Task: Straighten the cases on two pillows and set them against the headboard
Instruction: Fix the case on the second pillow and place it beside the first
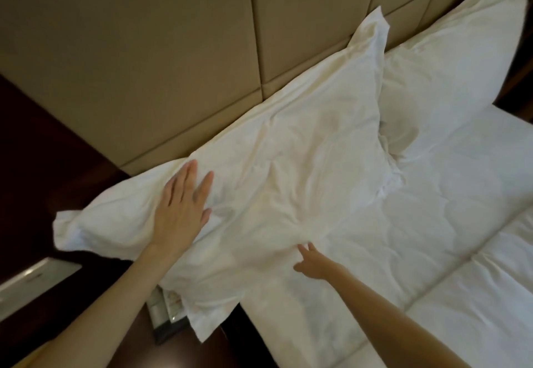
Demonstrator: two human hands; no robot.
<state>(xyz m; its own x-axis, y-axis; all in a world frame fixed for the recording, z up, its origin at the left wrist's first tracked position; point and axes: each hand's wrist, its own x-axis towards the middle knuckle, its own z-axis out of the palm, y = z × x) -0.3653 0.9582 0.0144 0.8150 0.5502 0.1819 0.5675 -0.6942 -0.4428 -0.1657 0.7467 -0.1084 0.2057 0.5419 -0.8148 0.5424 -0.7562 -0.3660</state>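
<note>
Lower left of frame: dark nightstand [43, 165] with some cards or papers [165, 307] on it, partly under the near pillow's overhanging corner.

Left hand [181, 209] lies flat on the left end of the near pillow [274, 180], fingers [199, 186] spread wide, gripping nothing, pressing or smoothing the case.

The near pillow runs across mid-frame, its long edge against the headboard [129, 50]. Its left end hangs off the bed edge over the nightstand, and its upper right corner sticks up as a loose point. The case is wrinkled across the middle and slack at the corners. Judgement: placed roughly, not yet straightened.

Right hand [311, 261] sits at the pillow's lower edge, centre-bottom, fingers loosely open and just touching the cloth. I see no pinch; cannot tell if it is about to tug.

Right of frame: far pillow [450, 59] leans against the headboard, its case smoother. It looks done or near done, though its top right corner is cut off by the frame.

Lower right: quilted bed [432, 237], flat.

Progress call: roughly two thirds. Left to do: flatten the near case, tuck the stray corner, shift the pillow right so it sits fully on the bed.
</note>
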